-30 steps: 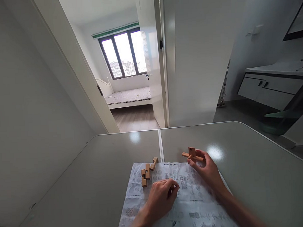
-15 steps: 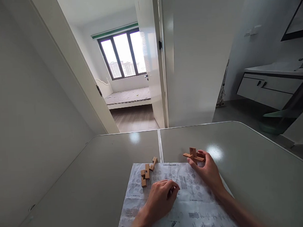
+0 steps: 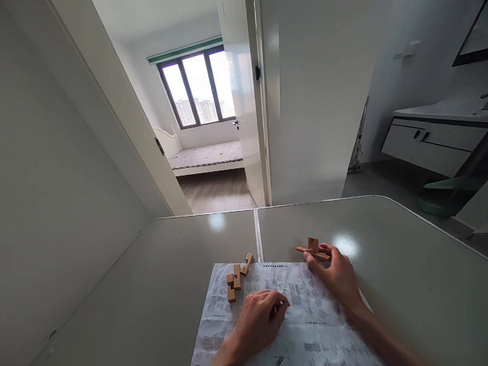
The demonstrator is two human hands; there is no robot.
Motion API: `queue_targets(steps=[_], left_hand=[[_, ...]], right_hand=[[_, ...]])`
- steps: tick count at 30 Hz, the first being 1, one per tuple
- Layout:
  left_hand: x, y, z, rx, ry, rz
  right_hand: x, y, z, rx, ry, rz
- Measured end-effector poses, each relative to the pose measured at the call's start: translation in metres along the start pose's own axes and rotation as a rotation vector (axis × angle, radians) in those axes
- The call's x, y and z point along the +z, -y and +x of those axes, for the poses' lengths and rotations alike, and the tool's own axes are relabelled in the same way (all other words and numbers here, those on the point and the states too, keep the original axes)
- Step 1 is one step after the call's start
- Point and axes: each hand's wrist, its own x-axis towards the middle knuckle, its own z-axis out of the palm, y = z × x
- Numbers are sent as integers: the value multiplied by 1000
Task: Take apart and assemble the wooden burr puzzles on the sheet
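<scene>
My right hand (image 3: 340, 273) grips a small joined cluster of wooden puzzle pieces (image 3: 313, 245) between thumb and fingers, at the far right edge of the printed sheet (image 3: 313, 332). One flat piece of the cluster stands upright with a dark mark on its face; others lie crosswise below it. My left hand (image 3: 261, 317) rests on the sheet, its fingers curled in and nothing visible in them. Up and left of that hand lie loose notched wooden puzzle pieces (image 3: 236, 277), with another notched piece (image 3: 247, 264) over the sheet's top edge.
The creased sheet, covered in small diagrams, lies on a glossy grey table (image 3: 171, 271) with a pale seam (image 3: 258, 236). Beyond the table are an open door (image 3: 245, 97), a bed (image 3: 211, 153) and, at right, a vanity cabinet (image 3: 430, 139).
My right hand has shifted slightly to the right with the cluster, and the upright piece now turns its marked face more toward me. My left hand has stayed still.
</scene>
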Motion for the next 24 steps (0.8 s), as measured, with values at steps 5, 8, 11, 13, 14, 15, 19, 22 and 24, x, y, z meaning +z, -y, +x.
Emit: queue_targets(steps=[5,8,11,13,14,15,19,22,24], left_hand=[[1,0,-1,-12,1,0],[1,0,-1,-14,11,-7],[0,0,-1,-13,12,-9],[0,-1,0,-11,11,-5],[-1,0,0,-10,11,-3],[-1,0,0,-8,11,-1],[0,-1,-1,-6,-1,-12],[2,-2,-1,-1,-53,7],[1,-3,0,17,-109,45]], right_hand=[[-1,0,0,-19,3,-79],[-1,0,0,-34,14,-99],[1,-2,0,-62,12,-115],[2,-4,0,-84,13,-122],[2,-5,0,-96,14,-123],[3,-6,0,-108,12,-121],[3,-5,0,-139,-37,-94],[0,4,-2,-204,-112,-76],[-5,13,-6,-299,-166,-63]])
